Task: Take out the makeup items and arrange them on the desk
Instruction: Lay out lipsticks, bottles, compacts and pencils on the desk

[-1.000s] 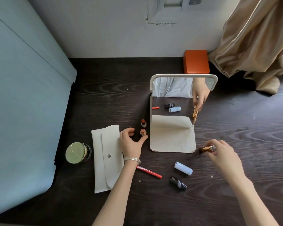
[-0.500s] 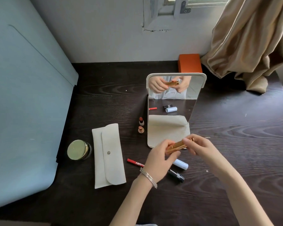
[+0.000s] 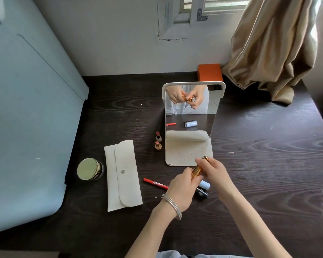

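I hold a gold lipstick tube (image 3: 197,170) with both hands just in front of the standing mirror (image 3: 191,108). My left hand (image 3: 183,190) grips its lower end and my right hand (image 3: 214,172) grips its upper end. Below my hands lie a red lip pencil (image 3: 154,183), a pale blue tube (image 3: 205,184) and a black tube (image 3: 202,194), partly hidden. Two small uncapped lipsticks (image 3: 158,140) stand left of the mirror. The white flap pouch (image 3: 122,175) lies shut on the dark desk (image 3: 268,164), with a gold-lidded jar (image 3: 89,169) to its left.
An orange box (image 3: 210,72) sits behind the mirror against the wall. A beige curtain (image 3: 272,47) hangs down onto the desk's back right corner. A pale blue board (image 3: 26,108) covers the left side.
My left hand left the small lipsticks and joined my right hand on the gold tube. The tube has tilted from lying flat to pointing up and away.
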Demonstrator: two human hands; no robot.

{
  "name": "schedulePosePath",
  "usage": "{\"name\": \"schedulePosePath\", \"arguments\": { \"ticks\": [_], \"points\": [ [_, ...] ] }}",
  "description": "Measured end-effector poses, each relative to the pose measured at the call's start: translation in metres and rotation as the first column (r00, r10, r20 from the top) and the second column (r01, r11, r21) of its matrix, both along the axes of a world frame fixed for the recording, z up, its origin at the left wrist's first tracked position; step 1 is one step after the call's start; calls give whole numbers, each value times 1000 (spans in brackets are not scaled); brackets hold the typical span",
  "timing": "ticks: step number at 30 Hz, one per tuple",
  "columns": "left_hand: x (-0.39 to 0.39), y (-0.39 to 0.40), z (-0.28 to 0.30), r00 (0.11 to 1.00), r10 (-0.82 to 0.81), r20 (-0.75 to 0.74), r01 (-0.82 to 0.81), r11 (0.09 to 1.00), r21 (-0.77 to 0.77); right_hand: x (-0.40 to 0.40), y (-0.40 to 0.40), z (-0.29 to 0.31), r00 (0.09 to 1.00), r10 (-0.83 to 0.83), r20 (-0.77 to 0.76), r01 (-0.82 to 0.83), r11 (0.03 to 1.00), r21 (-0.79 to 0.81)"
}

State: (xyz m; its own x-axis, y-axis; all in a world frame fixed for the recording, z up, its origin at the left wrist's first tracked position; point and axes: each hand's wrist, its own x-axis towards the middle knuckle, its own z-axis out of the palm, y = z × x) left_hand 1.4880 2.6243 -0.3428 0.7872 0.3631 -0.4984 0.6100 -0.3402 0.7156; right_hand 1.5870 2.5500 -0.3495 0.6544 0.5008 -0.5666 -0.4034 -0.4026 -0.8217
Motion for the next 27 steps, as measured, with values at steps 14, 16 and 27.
{"name": "schedulePosePath", "arguments": {
  "ticks": [14, 16, 27],
  "points": [
    [-61, 9, -12, 972, 231, -42, -233, 928, -291, 87, -50, -7, 975, -172, -143, 165, 984, -60],
    [-48, 6, -11, 954, 298, -11, -284, 895, -345, 69, -53, -14, 979, -54, -195, 54, 999, -6],
    [-28, 15, -14, 917, 387, 95, -364, 911, -196, 27, -71, -62, 930, 63, 362, -3, 987, -163]
  ]
}}
